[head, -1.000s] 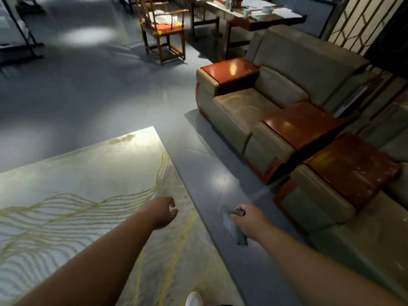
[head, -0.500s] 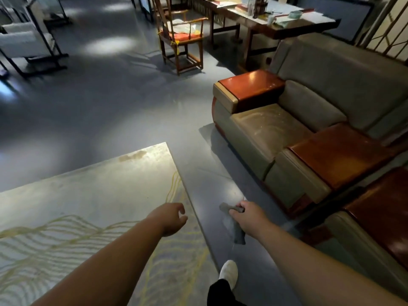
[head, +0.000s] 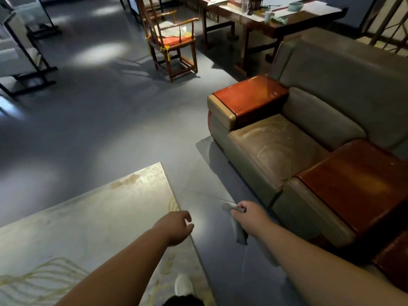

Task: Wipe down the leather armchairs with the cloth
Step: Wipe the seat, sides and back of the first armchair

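Right hand [head: 248, 214] grips a grey cloth [head: 239, 231], its top hidden in the fist. Left hand [head: 176, 226] hangs loosely curled, empty. Beyond the right hand, the leather armchair [head: 276, 146] is cut off by the frame edge.

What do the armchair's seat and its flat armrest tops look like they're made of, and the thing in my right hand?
Seat cushion: probably olive leather, matte, with pale swirled smears. Armrest top: likely reddish wood with glossy lacquer, reflecting light. Cloth held by the right hand: soft grey fabric, hanging limp.
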{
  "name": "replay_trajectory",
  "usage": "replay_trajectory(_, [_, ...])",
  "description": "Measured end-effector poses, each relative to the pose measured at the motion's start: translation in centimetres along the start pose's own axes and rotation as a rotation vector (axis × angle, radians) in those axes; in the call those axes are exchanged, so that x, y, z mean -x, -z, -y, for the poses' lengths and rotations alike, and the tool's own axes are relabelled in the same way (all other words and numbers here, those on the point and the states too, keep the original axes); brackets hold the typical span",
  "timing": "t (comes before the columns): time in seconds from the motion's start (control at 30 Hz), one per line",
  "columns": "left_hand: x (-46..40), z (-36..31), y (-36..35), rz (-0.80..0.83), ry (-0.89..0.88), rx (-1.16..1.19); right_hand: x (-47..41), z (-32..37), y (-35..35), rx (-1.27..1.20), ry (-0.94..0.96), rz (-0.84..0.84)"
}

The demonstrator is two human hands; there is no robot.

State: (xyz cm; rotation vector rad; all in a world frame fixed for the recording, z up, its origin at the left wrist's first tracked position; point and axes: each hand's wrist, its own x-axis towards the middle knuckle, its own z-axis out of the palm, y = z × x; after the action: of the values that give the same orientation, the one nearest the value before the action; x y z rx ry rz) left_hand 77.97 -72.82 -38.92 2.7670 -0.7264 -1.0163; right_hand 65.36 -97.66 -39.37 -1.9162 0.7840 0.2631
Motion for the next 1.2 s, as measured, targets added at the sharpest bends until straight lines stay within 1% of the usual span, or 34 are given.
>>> replay_trajectory(0.13, [-7.9, 0.1, 4.1, 0.019, -0.037, -0.024, -6.8, 1.9, 1.4, 0.030, -0.039, -0.038])
replay_trajectory(0.2, [-9.7, 0.0, 5.7, 0.019, -0.052, -0.040, -8.2, 2.8, 2.2, 0.050, -0.042, -0.047])
replay_trajectory(0.3, [-16.0, 0.6, 9.1, 0.034, -0.092, -0.086, -13.3, 5.0, 3.4, 0.035, -0.076, -0.097])
replay_trajectory(0.5, [-27.2, 0.7, 18.5, 0.084, -0.194, -0.161, -21.5, 10.0, 6.3, 0.009, -0.190, -0.186])
replay_trajectory(0.7, [-35.7, -0.4, 26.3, 0.082, -0.274, -0.243, -28.3, 13.0, 8.4, -0.108, -0.231, -0.319])
replay_trajectory(0.77, [-38.0, -1.0, 27.4, 0.095, -0.284, -0.262, -30.0, 13.5, 8.8, -0.163, -0.266, -0.326])
replay_trajectory(0.9, [-43.3, -3.2, 28.5, 0.130, -0.318, -0.274, -34.4, 13.5, 10.7, -0.186, -0.280, -0.334])
replay_trajectory(1.0, [-47.2, -5.4, 28.9, 0.153, -0.332, -0.291, -38.0, 12.7, 12.1, -0.246, -0.306, -0.353])
replay_trajectory(1.2, [-54.7, -10.5, 30.8, 0.197, -0.344, -0.326, -45.4, 10.0, 15.4, -0.351, -0.400, -0.323])
